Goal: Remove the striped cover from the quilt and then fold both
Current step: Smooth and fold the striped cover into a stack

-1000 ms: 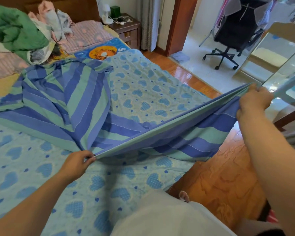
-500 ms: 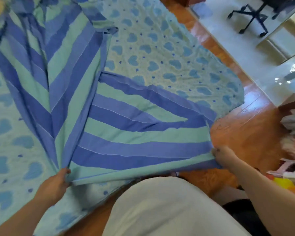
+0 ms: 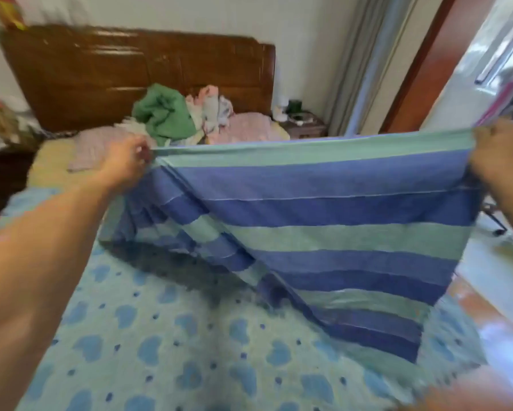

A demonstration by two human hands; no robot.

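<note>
The striped cover point(image 3: 332, 221), blue and green bands, hangs in the air above the bed as a doubled sheet. My left hand point(image 3: 129, 161) pinches its upper left corner and my right hand point(image 3: 500, 151) grips the upper right corner, so the top edge runs taut between them. Its lower part droops onto the quilt point(image 3: 166, 345), which lies flat on the bed with a pale blue heart pattern. The frame is blurred by motion.
A wooden headboard point(image 3: 136, 72) stands at the far end. A heap of clothes point(image 3: 172, 114) and pink pillows point(image 3: 249, 127) lie below it. A nightstand point(image 3: 304, 126) is at the back right. Wooden floor point(image 3: 486, 315) runs along the bed's right side.
Both hands have lifted the cover's edge from low near my body up to chest height and stretched it wide; the view has tilted up toward the headboard.
</note>
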